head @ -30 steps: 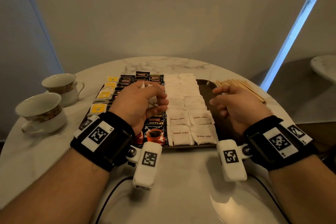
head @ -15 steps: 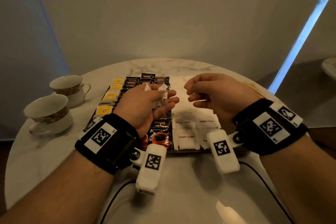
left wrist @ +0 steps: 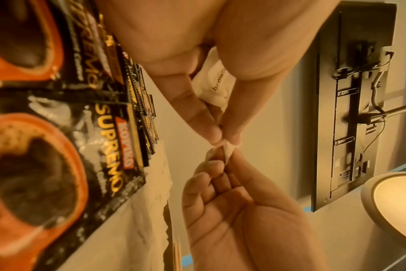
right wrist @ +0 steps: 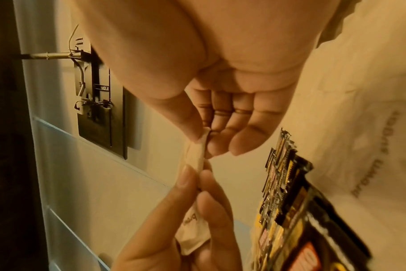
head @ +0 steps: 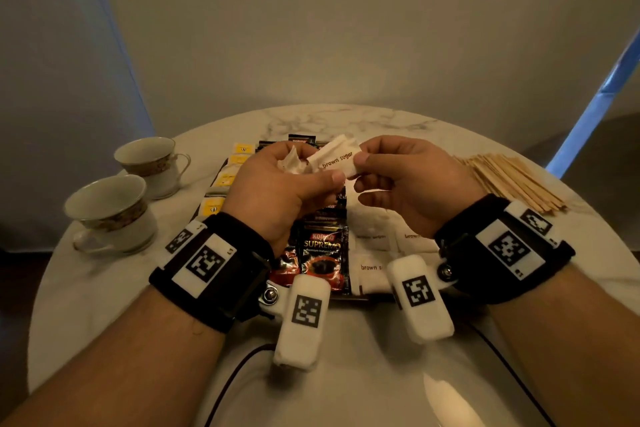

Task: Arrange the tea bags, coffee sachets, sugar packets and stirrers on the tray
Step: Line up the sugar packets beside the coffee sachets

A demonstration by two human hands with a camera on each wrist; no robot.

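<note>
Marble table point(head: 346, 385), round, before a plain wall; on it a dark tray point(head: 349, 299) bearing columns of tea bags point(head: 221, 180), coffee sachets point(head: 323, 253) and sugar packets point(head: 372, 267). My left hand point(head: 280, 191) and right hand point(head: 401, 184) meet in the air above the tray's middle. Between them a sugar packet point(head: 334, 158) marked "brown sugar": my right thumb and forefinger pinch its right end, my left thumb presses its lower left edge. My left hand also grips further crumpled white packets point(head: 292, 163) in its curled fingers. Stirrers point(head: 512, 180) lie in a loose pile on the table to the right of the tray, well apart from my hands. Two cups point(head: 114, 211) stand left of the tray.
</note>
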